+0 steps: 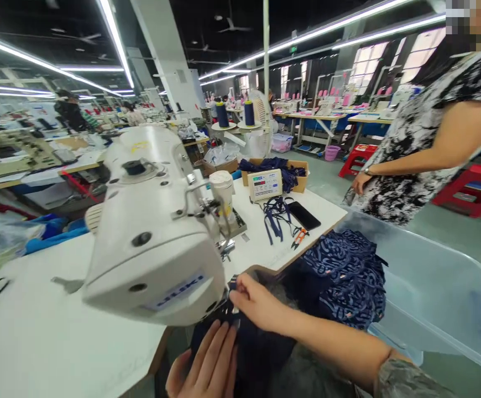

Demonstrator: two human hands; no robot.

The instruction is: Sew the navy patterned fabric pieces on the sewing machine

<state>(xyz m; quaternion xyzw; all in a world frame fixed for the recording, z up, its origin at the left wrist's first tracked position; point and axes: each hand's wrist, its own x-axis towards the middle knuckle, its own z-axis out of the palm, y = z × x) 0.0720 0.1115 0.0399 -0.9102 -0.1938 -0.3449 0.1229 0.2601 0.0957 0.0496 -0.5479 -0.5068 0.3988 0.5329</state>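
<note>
A white industrial sewing machine (153,237) fills the middle of the view, its head close above both hands. Dark navy fabric (261,354) lies below the needle area and hangs toward me. My left hand (207,362) rests on this fabric, fingers stretched out side by side. Just right of the machine head, my right hand (257,304) pinches a dark edge of the fabric between thumb and fingers. The machine head partly hides the needle and the part of the fabric beneath it. Patterned navy garment pieces (348,276) are heaped beyond my right forearm.
On the white table (244,249) are a phone (304,214), orange thread snips (300,237), navy straps (277,215) and a control box (265,185). A clear plastic bin (439,282) stands at right. Beside it is another person (431,132). Behind are thread cones (249,113).
</note>
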